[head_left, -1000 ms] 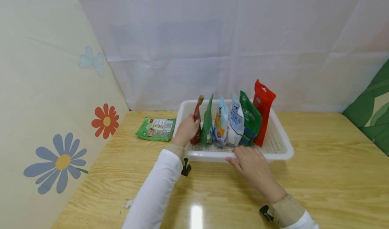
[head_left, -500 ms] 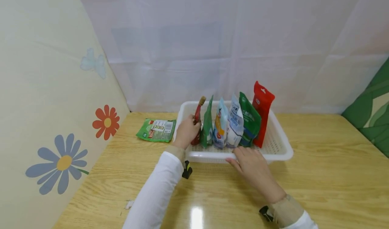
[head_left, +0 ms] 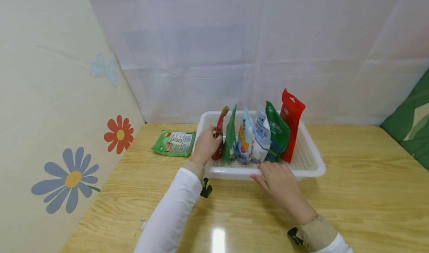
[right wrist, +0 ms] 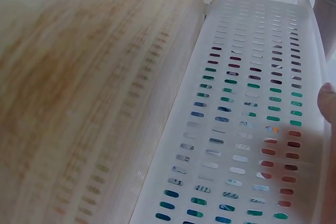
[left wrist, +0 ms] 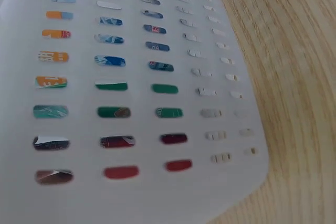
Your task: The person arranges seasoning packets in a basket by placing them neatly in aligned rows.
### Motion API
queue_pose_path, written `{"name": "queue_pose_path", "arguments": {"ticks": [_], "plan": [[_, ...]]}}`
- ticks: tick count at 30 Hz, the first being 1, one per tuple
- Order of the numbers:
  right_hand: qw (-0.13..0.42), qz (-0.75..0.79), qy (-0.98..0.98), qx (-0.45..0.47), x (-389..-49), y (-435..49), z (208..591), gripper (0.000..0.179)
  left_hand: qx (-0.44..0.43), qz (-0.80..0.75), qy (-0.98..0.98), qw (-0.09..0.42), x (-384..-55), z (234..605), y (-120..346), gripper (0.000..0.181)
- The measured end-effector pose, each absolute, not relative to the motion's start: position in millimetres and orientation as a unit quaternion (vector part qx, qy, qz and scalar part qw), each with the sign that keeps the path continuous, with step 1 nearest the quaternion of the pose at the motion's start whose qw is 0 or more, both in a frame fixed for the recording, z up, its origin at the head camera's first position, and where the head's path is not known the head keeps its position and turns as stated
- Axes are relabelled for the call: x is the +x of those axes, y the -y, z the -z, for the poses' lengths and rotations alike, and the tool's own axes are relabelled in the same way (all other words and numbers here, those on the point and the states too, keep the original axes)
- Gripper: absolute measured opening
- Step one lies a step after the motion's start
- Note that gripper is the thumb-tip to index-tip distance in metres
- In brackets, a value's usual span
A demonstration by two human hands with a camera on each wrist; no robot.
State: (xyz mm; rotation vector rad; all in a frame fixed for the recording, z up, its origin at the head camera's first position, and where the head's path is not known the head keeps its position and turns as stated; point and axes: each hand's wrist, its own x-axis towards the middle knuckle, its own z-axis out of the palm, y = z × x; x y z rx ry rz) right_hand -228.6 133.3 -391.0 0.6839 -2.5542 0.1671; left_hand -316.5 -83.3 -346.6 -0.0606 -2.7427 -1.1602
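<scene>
In the head view my left hand (head_left: 207, 145) reaches over the left side of the white slotted basket (head_left: 313, 163) and grips a dark red packet (head_left: 219, 125) with a tan top end. That packet stands upright, leaning a little right, beside a green packet (head_left: 230, 137). My right hand (head_left: 281, 186) grips the basket's front rim, fingers over the edge and thumb outside; the thumb (right wrist: 328, 103) shows at the right wrist view's edge. In the left wrist view only the basket's slotted wall (left wrist: 142, 124) and the table appear; the left hand is out of that frame.
Further right in the basket stand a light blue packet (head_left: 245, 130), a white-blue packet (head_left: 261, 135), a dark green packet (head_left: 277, 128) and a tall red packet (head_left: 292, 115). A green packet with a label (head_left: 174, 143) lies flat on the wooden table (head_left: 362, 186), left of the basket.
The dark red packet's top has tipped slightly to the right in my left hand. My right hand stays on the front rim, and the basket keeps its place.
</scene>
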Motion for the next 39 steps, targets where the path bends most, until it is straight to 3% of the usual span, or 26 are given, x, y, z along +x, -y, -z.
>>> {"name": "queue_pose_path", "arguments": {"ticks": [20,34,39], "plan": [[0.230,-0.059,0.940,0.244,-230,-132,392,0.030,-0.052,0.386,0.918,0.073,-316,350,89,0.033],[0.246,-0.057,0.934,0.252,-230,-134,393,0.032,-0.083,0.397,0.914,0.026,-318,345,104,0.046],[0.242,-0.057,0.936,0.249,-230,-134,391,0.029,-0.053,0.423,0.901,0.083,-319,341,114,0.041]]}}
